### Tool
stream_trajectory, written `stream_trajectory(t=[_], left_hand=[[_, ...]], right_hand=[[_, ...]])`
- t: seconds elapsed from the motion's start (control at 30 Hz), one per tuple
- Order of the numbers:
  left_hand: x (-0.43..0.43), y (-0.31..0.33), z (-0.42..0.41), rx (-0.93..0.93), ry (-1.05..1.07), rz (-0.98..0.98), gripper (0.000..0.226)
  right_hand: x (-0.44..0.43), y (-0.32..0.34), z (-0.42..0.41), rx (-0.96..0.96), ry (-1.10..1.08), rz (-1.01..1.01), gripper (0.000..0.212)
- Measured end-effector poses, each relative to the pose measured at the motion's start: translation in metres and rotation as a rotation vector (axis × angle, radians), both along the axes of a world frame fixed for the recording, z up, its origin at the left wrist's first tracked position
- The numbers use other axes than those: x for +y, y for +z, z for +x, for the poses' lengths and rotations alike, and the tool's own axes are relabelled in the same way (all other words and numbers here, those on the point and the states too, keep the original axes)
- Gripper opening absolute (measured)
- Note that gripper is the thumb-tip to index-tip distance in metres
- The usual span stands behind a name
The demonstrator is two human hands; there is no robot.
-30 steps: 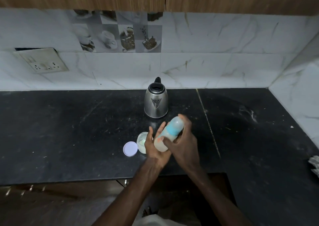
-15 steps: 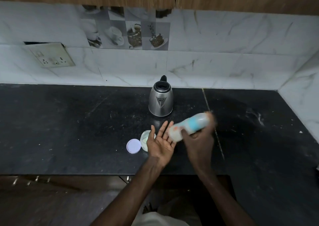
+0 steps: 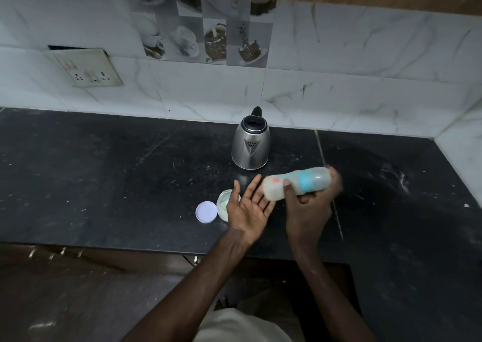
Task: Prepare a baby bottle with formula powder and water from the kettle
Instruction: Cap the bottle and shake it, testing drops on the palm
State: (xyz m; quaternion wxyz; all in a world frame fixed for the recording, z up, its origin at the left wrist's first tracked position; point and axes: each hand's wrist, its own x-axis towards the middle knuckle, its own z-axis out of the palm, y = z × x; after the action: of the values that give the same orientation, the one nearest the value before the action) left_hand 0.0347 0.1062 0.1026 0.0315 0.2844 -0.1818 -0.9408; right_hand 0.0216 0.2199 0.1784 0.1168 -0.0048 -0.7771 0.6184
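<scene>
- Across the lower scene, a black speckled stone countertop (image 3: 104, 172) bears all the objects; a pale seam crosses it to the right of the hands.
- White marble-patterned wall tiles (image 3: 365, 54) rise behind it, with a row of grey coffee-cup picture tiles (image 3: 208, 41) and a beige switch-and-socket plate (image 3: 86, 67) at left.
- Stainless-steel electric kettle with a black lid and handle (image 3: 250, 146): upright near the wall, spout facing the camera, just behind the hands.
- Right hand (image 3: 310, 206): fingers and thumb wrapped round the middle of the bottle, carrying it above the counter.
- Left hand (image 3: 247, 206): palm up, fingers straight and spread, grasping nothing.
- Translucent baby bottle with a blue band and milky white contents (image 3: 297, 183): nearly horizontal and motion-blurred, its base end over the left fingertips; contact there cannot be told.
- Small clear round formula container (image 3: 223, 202): open, on the counter, partly hidden by the left hand.
- Pale lilac round lid (image 3: 206, 211): flat on the counter, just beside the container.
</scene>
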Motion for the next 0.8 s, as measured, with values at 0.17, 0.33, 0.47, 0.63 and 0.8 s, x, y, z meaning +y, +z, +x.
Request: stream_trajectory(t=[0.17,0.33,0.47,0.63,0.8], left_hand=[[0.0,-0.01,0.005,0.03,0.024,0.095,0.069],[-0.005,-0.013,0.006,0.073,0.034,0.146,0.064],[0.001,-0.011,0.006,0.077,-0.022,0.1,0.062],[0.002,-0.009,0.007,0.041,-0.054,0.051,0.063],[0.005,-0.002,0.008,0.007,-0.073,-0.001,0.068]], right_hand=[[0.005,-0.023,0.008,-0.104,0.433,0.305,0.087],[0.025,-0.013,-0.017,-0.108,0.657,0.329,0.081],[0.029,-0.018,-0.028,-0.146,0.752,0.275,0.095],[0.029,-0.009,-0.033,-0.057,0.789,0.29,0.104],[0.042,0.03,-0.049,0.176,0.662,0.373,0.097]])
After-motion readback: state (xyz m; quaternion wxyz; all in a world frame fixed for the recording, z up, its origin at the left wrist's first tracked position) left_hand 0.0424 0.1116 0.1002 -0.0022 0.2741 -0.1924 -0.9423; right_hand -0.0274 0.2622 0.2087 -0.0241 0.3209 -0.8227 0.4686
